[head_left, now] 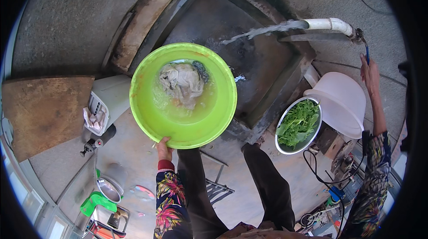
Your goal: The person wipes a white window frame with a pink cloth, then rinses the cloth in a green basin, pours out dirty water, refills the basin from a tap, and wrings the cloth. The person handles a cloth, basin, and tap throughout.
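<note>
My left hand (164, 148) grips the near rim of a lime-green plastic basin (183, 138). In the basin lies a wet, pale grey cloth (180, 80) in shallow cloudy water, with a dark mesh-like clump (201, 71) against its right side. At the far right my right hand (369, 75) is closed on the blue lever handle (367, 55) of a tap. From the white pipe spout (327, 24) joined to that tap, water (267, 30) streams leftward into a concrete sink (249, 11), right of the basin.
A metal bowl of leafy greens (299, 123) stands by the sink's right side, beside a tilted white tub (341, 103). On the left are a brown board (47, 109) and a grey bin (113, 96). Black cable (314, 172) and clutter lie lower right; a folding stool (216, 187) stands behind my legs.
</note>
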### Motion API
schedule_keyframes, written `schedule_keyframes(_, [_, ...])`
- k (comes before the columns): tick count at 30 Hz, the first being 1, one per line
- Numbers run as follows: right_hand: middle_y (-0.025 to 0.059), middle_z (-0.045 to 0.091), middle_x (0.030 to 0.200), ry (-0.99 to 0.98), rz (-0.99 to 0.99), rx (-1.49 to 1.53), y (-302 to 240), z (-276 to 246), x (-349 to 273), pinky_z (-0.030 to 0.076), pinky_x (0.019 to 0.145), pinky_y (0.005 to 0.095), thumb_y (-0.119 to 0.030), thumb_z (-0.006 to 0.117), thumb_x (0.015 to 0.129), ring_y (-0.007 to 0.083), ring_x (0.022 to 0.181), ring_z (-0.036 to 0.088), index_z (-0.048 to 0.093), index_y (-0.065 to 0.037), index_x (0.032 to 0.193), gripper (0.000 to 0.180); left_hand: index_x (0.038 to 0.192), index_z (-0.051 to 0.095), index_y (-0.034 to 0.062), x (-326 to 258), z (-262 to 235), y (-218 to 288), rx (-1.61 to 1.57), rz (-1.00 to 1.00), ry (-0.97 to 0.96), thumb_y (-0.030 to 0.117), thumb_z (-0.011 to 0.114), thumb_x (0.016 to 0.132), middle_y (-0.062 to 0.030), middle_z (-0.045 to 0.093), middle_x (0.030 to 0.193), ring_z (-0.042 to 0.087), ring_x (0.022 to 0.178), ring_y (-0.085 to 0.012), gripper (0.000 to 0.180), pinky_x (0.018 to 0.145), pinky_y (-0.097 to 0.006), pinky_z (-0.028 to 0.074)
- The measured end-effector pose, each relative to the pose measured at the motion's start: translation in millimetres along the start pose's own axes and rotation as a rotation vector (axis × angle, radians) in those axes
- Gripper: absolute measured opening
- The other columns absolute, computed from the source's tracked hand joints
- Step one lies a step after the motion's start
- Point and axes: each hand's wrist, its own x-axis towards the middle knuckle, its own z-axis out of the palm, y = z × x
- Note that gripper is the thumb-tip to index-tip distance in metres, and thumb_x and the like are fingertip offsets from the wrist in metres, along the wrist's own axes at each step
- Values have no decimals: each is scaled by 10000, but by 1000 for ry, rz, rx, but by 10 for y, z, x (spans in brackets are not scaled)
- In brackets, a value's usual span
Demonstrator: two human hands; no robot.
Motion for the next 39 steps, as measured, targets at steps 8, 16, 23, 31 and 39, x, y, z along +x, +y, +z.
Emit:
schedule_keyframes(8, [-30,442,459,-63,190,460,-471,140,-454,279,386,199,-572,533,943,57,371,417,488,-135,521,609,1291,500,32,-85,52,38,6,-12,-19,94,621,820,-123,627,1183,654,1015,-293,489,798,-463,578])
schedule_keyframes(16, [-22,576,826,-61,415,824,-815,593,-1335,378,510,179,-547,576,920,45,708,571,539,-119,1096,464,1266,540,66,-147,85,-65,61,100,34,152,682,811,-81,642,1130,655,965,-229,485,760,-370,565])
schedule_keyframes(23, [145,555,1247,-791,-466,596,-2865,2767,-2504,468,919,397,-283,682,891,278,1104,570,476,-129,1367,541,1343,445,49,-241,147,-176,193,357,91,162,622,950,-93,615,1189,639,984,-186,445,738,-326,554])
schedule_keyframes(31, [158,401,1427,-288,-749,43,-4241,4612,-2518,443,991,476,-446,726,806,375,1302,411,443,-219,1428,720,1438,296,-24,-264,126,-218,189,489,8,160,597,982,-166,479,1379,484,1238,-238,577,1050,-340,386])
schedule_keyframes(39, [135,566,1223,-840,-330,359,-4050,4442,-2942,480,840,436,-347,685,860,326,1075,572,634,-74,1116,378,1474,245,-10,-227,193,-160,86,373,51,81,567,979,-167,465,1394,460,1268,-242,598,1079,-344,352])
